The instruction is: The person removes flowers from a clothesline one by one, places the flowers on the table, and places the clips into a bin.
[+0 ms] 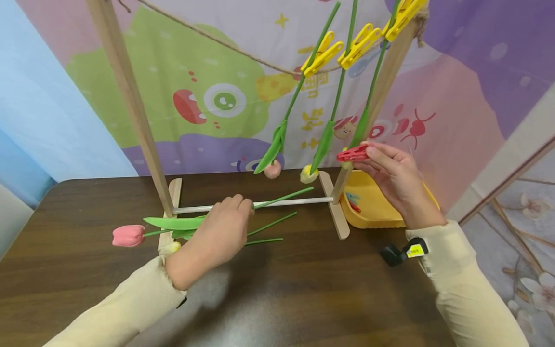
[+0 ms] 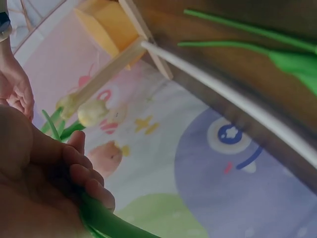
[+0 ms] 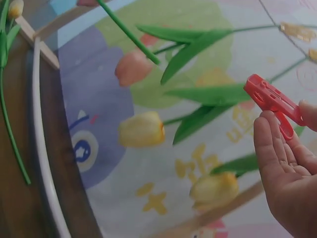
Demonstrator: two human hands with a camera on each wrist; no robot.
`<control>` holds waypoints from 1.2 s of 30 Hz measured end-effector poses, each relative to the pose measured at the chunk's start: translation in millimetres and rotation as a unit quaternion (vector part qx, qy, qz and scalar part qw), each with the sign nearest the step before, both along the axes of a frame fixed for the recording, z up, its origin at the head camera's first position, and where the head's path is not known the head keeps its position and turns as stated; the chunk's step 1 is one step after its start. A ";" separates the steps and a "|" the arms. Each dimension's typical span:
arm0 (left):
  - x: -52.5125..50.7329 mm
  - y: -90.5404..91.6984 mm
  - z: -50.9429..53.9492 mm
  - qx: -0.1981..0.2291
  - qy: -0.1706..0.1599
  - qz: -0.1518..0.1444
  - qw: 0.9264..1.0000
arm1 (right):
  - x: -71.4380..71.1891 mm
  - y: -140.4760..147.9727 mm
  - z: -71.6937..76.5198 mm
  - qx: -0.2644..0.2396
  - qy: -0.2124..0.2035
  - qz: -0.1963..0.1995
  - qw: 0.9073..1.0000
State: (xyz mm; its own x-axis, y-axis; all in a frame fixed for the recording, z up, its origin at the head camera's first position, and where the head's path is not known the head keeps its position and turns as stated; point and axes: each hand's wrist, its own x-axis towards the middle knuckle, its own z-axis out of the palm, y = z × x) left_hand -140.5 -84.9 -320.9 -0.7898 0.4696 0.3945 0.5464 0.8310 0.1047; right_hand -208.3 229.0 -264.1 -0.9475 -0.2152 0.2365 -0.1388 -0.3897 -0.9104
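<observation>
My left hand (image 1: 223, 233) grips the green stem of a pink artificial tulip (image 1: 128, 235) over the table. Its blossom points left and the bare stem end sticks out to the right. Beneath that hand lie more tulip stems (image 1: 270, 224), with a pale yellow blossom (image 1: 171, 248) partly hidden by the wrist. Between thumb and fingers, my right hand (image 1: 396, 180) pinches a red clothespin (image 3: 271, 99), near the hanging flowers. Three tulips hang blossom down from a rope (image 1: 225, 44), held by yellow clothespins (image 1: 322, 55): one pink (image 3: 132, 68), two yellow (image 3: 142, 130).
A wooden frame with a left post (image 1: 132, 101), a right post (image 1: 392, 72) and a white crossbar (image 1: 286, 202) stands on the dark table (image 1: 303, 279). Behind the right foot sits a yellow basket (image 1: 381, 219) with blue and red clothespins inside. A cartoon cloth hangs behind.
</observation>
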 end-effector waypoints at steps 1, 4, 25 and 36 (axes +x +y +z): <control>1.0 -0.2 -2.8 0.002 0.000 0.001 1.000 | -0.7 2.2 -2.0 -0.004 -0.004 0.002 1.000; 4.0 -0.4 -11.3 0.008 0.000 0.005 1.000 | -2.2 9.4 -8.6 -0.015 -0.017 0.009 1.000; 23.8 4.6 -57.2 -0.003 -0.036 0.016 0.999 | -15.2 57.5 -62.2 -0.074 -0.099 0.007 0.992; 30.3 5.5 -81.4 -0.012 -0.091 0.036 0.995 | -17.7 81.2 -86.2 -0.087 -0.174 -0.015 0.981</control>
